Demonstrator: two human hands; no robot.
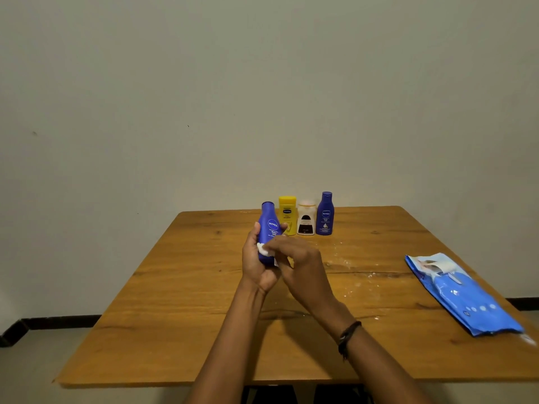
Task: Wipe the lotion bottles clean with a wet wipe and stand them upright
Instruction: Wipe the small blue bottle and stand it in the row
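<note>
Over wooden table [180,316] by wall [262,97]: left hand [256,266] grips bottle [269,225], right hand [300,266] pinches wipe [264,249].

The desk [175,287] is smooth wood with visible grain and dark knots, faintly shiny. The held blue bottle [269,228], yellow bottle [287,211], white bottle [306,221] and standing blue bottle [325,217] look like smooth plastic; the wet wipe [263,249] is soft and crumpled, the wipe pack [466,295] glossy, creased film.

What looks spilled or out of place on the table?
White specks and smears dot the table beside the right hand, like spilled lotion or powder; I cannot tell which. The wipe pack at the right edge lies with its flap open. The three standing bottles look fine.
</note>
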